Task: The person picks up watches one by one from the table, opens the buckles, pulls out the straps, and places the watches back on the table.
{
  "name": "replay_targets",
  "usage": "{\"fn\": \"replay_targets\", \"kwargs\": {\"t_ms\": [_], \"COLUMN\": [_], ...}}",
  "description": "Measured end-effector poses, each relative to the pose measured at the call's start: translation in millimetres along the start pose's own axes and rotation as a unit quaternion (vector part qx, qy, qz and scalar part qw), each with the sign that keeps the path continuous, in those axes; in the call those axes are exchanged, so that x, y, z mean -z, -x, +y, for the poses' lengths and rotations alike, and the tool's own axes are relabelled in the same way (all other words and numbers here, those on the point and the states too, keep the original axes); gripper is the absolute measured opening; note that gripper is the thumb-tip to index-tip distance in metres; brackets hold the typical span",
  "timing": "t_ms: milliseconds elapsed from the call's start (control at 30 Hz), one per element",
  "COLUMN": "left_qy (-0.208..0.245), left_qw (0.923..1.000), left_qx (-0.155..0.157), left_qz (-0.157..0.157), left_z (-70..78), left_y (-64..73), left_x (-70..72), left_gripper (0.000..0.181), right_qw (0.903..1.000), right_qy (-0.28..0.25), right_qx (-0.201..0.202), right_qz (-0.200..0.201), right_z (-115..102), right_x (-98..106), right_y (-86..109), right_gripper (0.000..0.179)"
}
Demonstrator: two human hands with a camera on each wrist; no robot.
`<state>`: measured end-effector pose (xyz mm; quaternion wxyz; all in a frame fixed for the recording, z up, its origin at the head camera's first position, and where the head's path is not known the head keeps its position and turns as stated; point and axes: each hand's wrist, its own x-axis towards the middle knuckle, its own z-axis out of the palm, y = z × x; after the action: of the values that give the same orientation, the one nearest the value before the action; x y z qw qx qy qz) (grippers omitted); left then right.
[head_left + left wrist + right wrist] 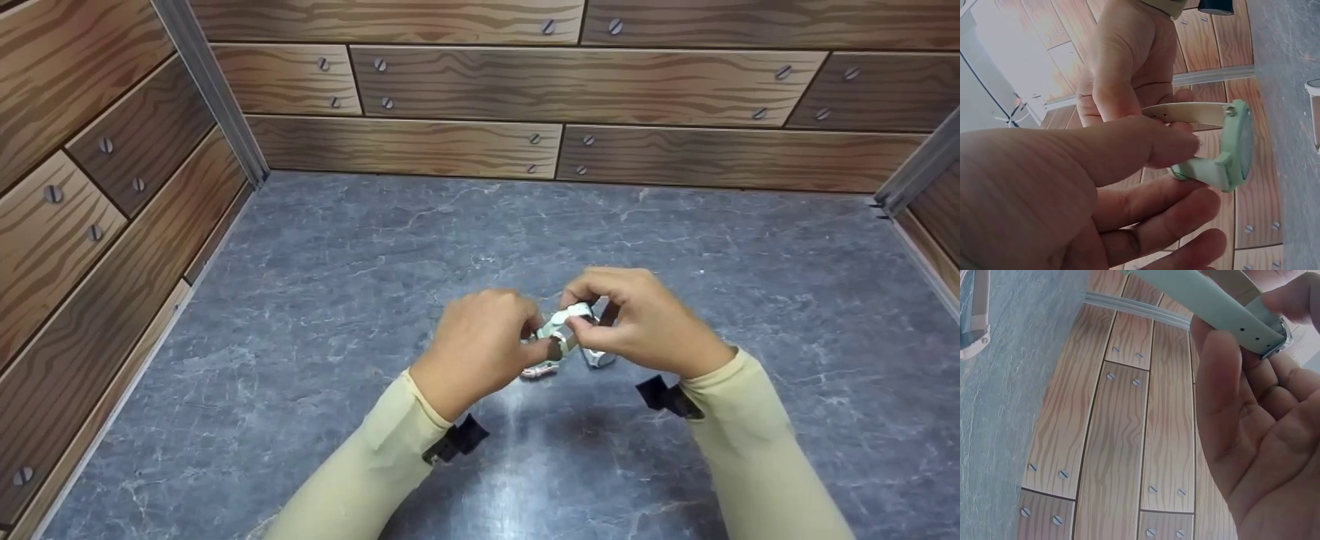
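Both hands hold a mint-green wristwatch (pixel 1234 147) up off the grey surface, its strap bent into a loop. My left hand (pixel 484 345) pinches the strap between thumb and fingers, near the watch case in the left wrist view. On the other side, my right hand (pixel 637 319) grips the strap's end, thumb against it. In the right wrist view the punched strap (pixel 1202 304) runs into a metal buckle (pixel 1282 342) beside the fingers. Part of the strap is hidden behind the fingers.
Beneath the hands lie a pinkish watch (pixel 540 370) and a whitish watch (pixel 598 358), both partly covered in the head view. The grey marbled tabletop (pixel 337 262) is bounded by wood-patterned walls (pixel 450 82) at the back and sides.
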<state>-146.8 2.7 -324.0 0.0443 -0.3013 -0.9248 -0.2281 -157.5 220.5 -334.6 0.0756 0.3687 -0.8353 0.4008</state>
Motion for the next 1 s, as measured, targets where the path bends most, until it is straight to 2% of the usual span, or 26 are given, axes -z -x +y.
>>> {"fn": "replay_targets", "kwargs": {"t_ms": [133,333,400,533,667,800,1000], "left_qy": [-0.003,0.006,0.018,0.036,0.045,0.049,0.036], "left_qw": [0.9999,1.0,0.9997,0.9986,0.9974,0.9969,0.9975], "left_qx": [0.002,-0.004,-0.01,-0.018,-0.015,-0.012,-0.013], "left_qz": [-0.015,0.004,0.015,0.032,0.054,0.06,0.06], "left_z": [-1.5,-2.0,-1.3,-0.4,-0.9,-1.1,-1.4], "left_y": [-0.1,0.9,1.0,0.8,1.0,1.0,1.4], "left_x": [0.0,1.9,3.1,5.3,6.9,9.3,10.9], "left_gripper": [0.05,0.02,0.015,0.012,0.013,0.013,0.013], "right_qw": [1.0,1.0,1.0,0.9999,0.9984,0.996,0.9963], "right_qy": [0.002,0.001,0.005,0.01,0.01,0.021,0.036], "right_qx": [0.002,0.004,0.004,-0.002,-0.013,-0.018,-0.019], "right_qz": [-0.004,0.0,0.002,0.014,0.054,0.085,0.076], "right_z": [-0.1,-3.6,-5.5,-8.8,-11.9,-15.4,-18.1], "right_x": [0.3,1.7,2.2,3.4,3.6,2.7,2.3], "right_y": [-0.5,-0.7,-0.3,0.1,0.2,0.3,-0.2], "right_gripper": [0.023,0.016,0.013,0.014,0.017,0.013,0.008]}}
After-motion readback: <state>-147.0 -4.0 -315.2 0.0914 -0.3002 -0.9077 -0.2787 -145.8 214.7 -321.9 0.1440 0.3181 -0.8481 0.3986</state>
